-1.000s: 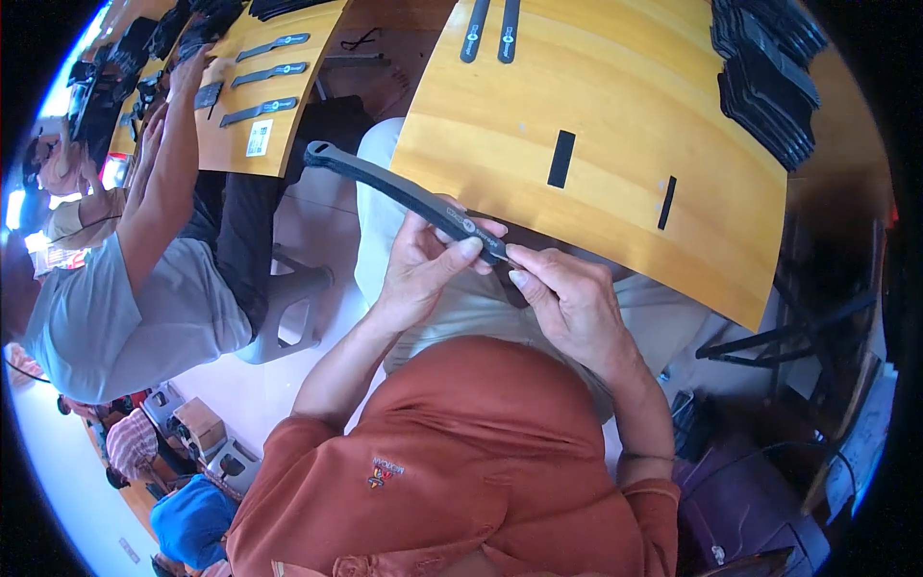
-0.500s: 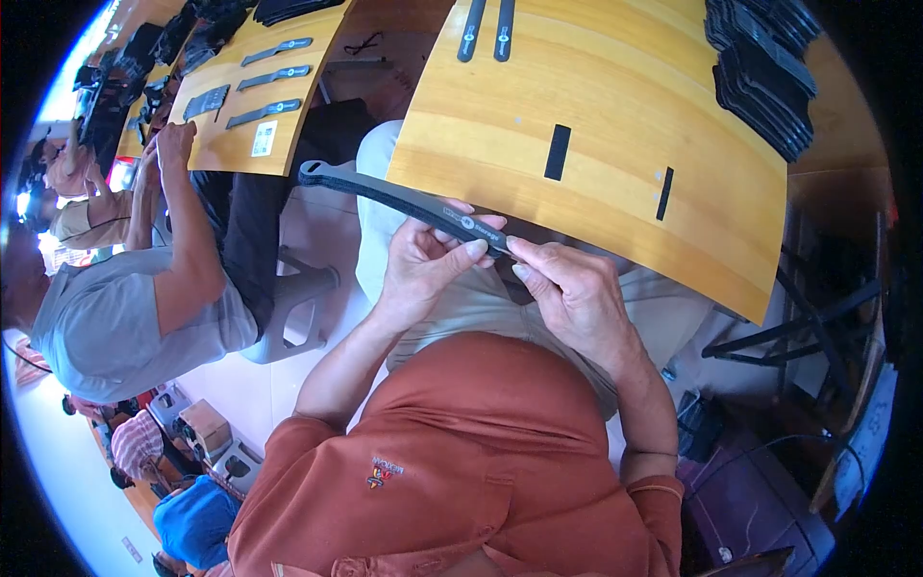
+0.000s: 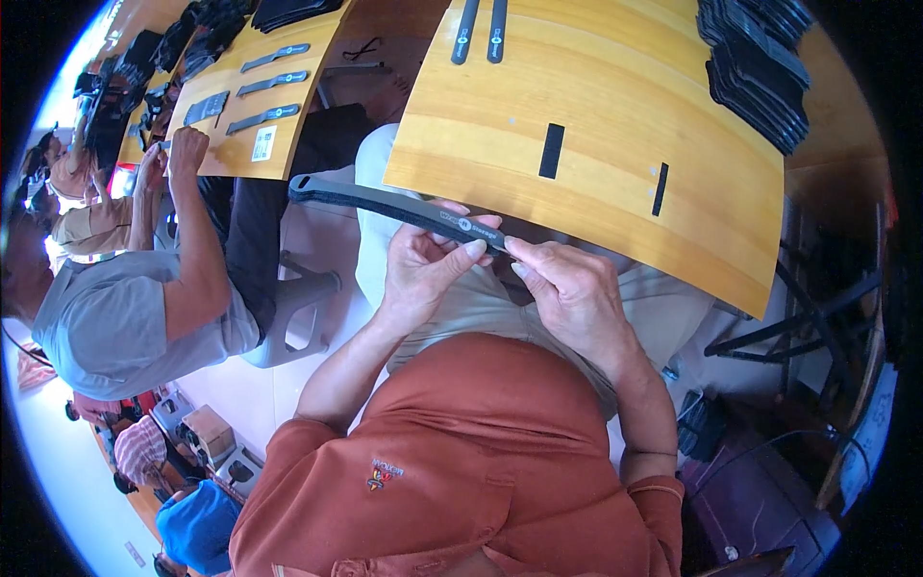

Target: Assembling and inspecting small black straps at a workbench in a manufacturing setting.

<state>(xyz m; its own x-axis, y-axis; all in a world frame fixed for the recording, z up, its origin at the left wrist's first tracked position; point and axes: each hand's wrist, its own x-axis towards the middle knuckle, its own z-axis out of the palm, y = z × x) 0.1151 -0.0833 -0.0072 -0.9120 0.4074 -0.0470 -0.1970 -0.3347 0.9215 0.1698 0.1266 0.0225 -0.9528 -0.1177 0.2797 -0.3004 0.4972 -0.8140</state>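
Note:
A long dark grey strap (image 3: 370,198) with a slot at its far left end and a pale printed mark hangs over my lap, just off the table's near edge. My left hand (image 3: 428,264) grips it near its right end, thumb on top and fingers beneath. At that right end, the thumb and forefinger of my right hand (image 3: 572,284) pinch the tip. The strap's free part juts out to the left. On the wooden table (image 3: 471,144) lie a short black strip (image 3: 551,151) and a narrower black strip (image 3: 661,188).
Two similar straps (image 3: 463,34) lie at the table's far side. Stacked black pieces (image 3: 755,82) fill its far right corner. To the left, a co-worker in a grey shirt (image 3: 144,308) sits at another table (image 3: 279,154) holding several straps. Black metal legs (image 3: 808,308) stand at right.
The strap's free left end has shifted slightly left and down. Both my hands keep their hold in nearly the same place. The co-worker's hands have moved a little.

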